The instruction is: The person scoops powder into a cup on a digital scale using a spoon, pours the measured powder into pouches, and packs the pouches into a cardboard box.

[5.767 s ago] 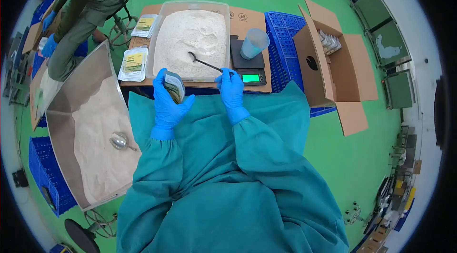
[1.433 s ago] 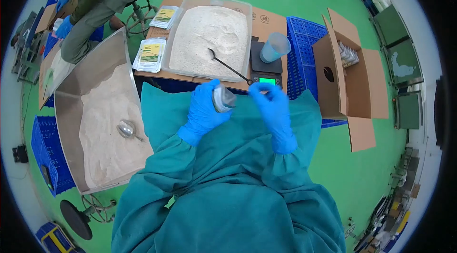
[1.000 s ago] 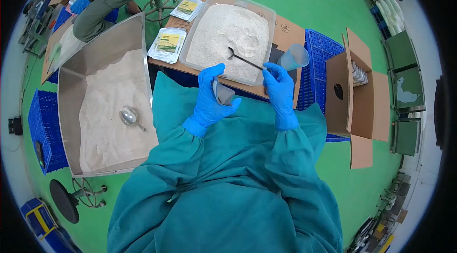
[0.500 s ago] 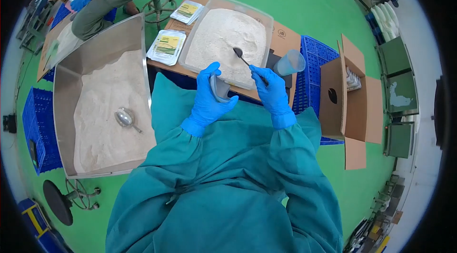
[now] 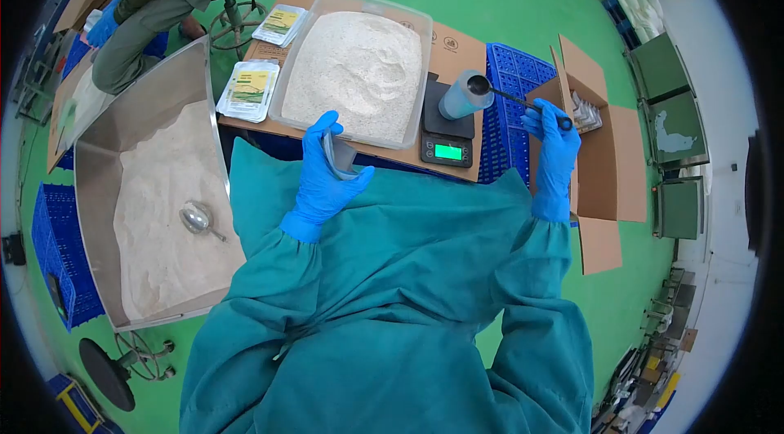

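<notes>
In my blue-gloved right hand (image 5: pixel 554 138) is a long-handled black spoon (image 5: pixel 510 96), its bowl over the mouth of a translucent cup (image 5: pixel 462 99). That cup stands on a black digital scale (image 5: pixel 447 138) with a lit green display; the digits are too small to read. My gloved left hand (image 5: pixel 325 181) is closed around a pale translucent cup or pouch (image 5: pixel 340 155), its opening tilted to the right. Just beyond the left hand, a clear plastic bin (image 5: pixel 282 95) holds pale powder (image 5: pixel 351 66).
Two stacks of labelled packets (image 5: pixel 248 91) lie left of the bin on cardboard. A steel tub (image 5: pixel 91 230) with powder and a metal scoop (image 5: pixel 196 218) stands left. Right are a blue crate (image 5: pixel 514 66) and an open carton (image 5: pixel 629 156). A co-worker's gloved hand (image 5: pixel 102 26) shows upper left.
My right hand has moved right with the spoon, from over the powder bin to the cup on the scale. The view has shifted; my left hand still grips its container.
</notes>
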The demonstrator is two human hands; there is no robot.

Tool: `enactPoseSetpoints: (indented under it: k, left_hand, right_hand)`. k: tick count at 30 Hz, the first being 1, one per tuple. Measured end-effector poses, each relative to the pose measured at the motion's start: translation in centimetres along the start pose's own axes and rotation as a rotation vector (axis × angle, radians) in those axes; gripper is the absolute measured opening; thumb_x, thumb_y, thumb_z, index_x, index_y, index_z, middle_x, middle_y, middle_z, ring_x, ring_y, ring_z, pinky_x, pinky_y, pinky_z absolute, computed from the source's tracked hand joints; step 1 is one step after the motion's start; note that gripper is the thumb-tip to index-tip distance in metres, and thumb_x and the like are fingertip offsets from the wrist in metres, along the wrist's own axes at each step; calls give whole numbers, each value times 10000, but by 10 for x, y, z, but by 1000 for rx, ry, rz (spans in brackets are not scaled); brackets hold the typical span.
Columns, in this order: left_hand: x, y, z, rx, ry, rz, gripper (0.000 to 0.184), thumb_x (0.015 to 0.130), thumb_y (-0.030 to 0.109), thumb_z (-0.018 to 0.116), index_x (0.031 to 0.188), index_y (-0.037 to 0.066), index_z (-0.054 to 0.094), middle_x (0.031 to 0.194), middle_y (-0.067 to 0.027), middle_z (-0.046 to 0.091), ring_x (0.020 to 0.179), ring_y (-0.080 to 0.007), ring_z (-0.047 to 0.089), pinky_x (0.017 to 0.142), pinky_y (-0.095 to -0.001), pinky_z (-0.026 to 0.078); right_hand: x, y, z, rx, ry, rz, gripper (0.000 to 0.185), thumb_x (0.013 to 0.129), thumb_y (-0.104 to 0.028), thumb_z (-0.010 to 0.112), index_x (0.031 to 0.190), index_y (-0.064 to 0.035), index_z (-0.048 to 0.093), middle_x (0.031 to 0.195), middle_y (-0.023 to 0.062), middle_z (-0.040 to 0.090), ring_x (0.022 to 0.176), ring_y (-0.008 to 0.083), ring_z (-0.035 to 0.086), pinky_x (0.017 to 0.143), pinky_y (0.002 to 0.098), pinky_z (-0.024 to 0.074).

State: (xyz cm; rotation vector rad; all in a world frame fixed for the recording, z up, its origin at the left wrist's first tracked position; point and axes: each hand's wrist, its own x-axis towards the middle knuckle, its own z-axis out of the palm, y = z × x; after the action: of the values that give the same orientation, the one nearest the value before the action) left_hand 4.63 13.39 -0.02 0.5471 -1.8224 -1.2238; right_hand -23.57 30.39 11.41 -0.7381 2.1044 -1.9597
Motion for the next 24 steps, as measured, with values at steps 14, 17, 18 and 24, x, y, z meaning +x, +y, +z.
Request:
enactPoseSetpoints:
  k: [14,17,18,24]
  left_hand:
    - [0,-14,6,-74,-5,-62,908,650,161,804,1380,55,274,1196,-60,399,1122,-173,405,1022,-304,301]
    - [-1,-15,6,-75,-8,-64,913,652,159,804,1383,56,268,1200,-59,393,1122,-173,403,1030,-303,294]
    - [-1,-16,6,-84,-8,-66,914,652,155,803,1384,57,265,1201,-59,391,1122,-174,403,1034,-303,291]
    - [-1,-12,5,-99,-14,-68,917,643,126,798,1384,59,263,1200,-59,387,1126,-175,399,1039,-304,288]
  right_hand:
    - [33,71,26,-230,-118,-16,172,895,-111,599,991,21,653,800,65,656,687,104,610,628,237,508]
    - [37,71,16,-88,-98,88,170,902,-110,586,983,27,646,788,83,658,663,125,622,608,242,518]
    - [36,68,13,-65,-83,111,173,910,-114,573,979,28,643,790,92,659,653,132,624,604,243,520]
    - [33,65,-10,65,-27,108,203,933,-151,545,977,21,645,795,105,664,655,149,634,599,253,524]
